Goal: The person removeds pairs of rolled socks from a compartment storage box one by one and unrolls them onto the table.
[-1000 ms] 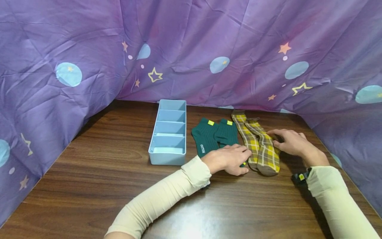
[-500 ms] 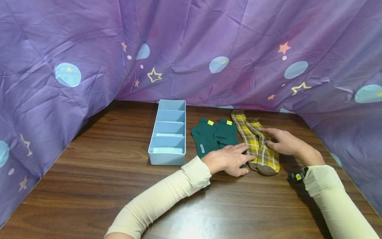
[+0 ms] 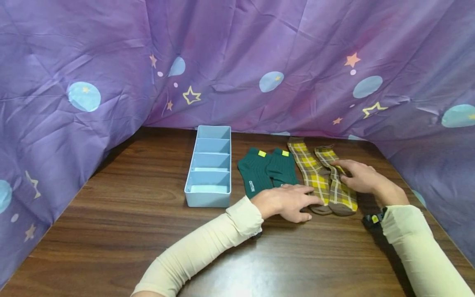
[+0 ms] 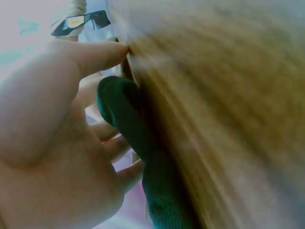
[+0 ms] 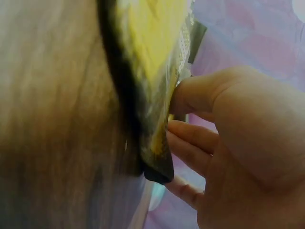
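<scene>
Two yellow-and-brown plaid socks lie side by side: the left plaid sock point(image 3: 316, 180) and the right plaid sock point(image 3: 339, 187). My right hand point(image 3: 361, 177) touches the right plaid sock, thumb and forefinger apart on its upper side; the right wrist view shows the thumb point(image 5: 195, 93) against the fabric. My left hand point(image 3: 287, 202) spreads its fingers over the lower end of a green sock point(image 3: 281, 167), with fingertips reaching the left plaid sock. In the left wrist view, the green sock's toe point(image 4: 114, 98) is below the palm. Beside it lies another green sock point(image 3: 255, 171) marked COTTON.
A light blue box point(image 3: 208, 200) with several compartments stands left of the socks on the brown wooden table point(image 3: 122, 214). A purple curtain point(image 3: 237, 82) with stars and planets hangs behind and at both sides.
The plaid socks have shifted right, and a gap has opened between their upper parts. My right hand first moved left onto the right plaid sock, then back right. My left fingers have spread.
</scene>
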Demonstrator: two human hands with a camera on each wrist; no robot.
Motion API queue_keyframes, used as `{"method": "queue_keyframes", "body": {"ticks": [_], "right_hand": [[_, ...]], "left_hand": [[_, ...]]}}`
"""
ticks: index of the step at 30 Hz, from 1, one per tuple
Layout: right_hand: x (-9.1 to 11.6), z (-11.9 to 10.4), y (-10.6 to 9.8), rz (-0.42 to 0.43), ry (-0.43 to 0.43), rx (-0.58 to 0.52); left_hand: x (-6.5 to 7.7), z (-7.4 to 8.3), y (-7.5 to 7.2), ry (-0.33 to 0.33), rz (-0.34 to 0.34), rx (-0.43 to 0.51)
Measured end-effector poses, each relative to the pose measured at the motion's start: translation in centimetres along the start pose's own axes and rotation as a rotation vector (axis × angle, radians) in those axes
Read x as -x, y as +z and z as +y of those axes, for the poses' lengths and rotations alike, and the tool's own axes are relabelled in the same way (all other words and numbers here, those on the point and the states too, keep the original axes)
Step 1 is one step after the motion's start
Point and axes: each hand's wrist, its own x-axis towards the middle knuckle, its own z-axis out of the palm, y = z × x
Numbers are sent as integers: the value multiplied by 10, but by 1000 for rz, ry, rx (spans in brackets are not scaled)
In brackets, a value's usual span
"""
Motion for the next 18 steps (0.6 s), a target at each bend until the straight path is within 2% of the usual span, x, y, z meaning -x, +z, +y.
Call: {"method": "queue_keyframes", "body": {"ticks": [6,13,18], "right_hand": [[-1,4,3,6,0,-1],[0,5,11,4,-16,-28],[2,3,15,46,-32,-42]], "left_hand": [[1,-2,-1,8,2,-7],[2,-3,6,38,3,2],[3,-5,6,38,25,26]]}}
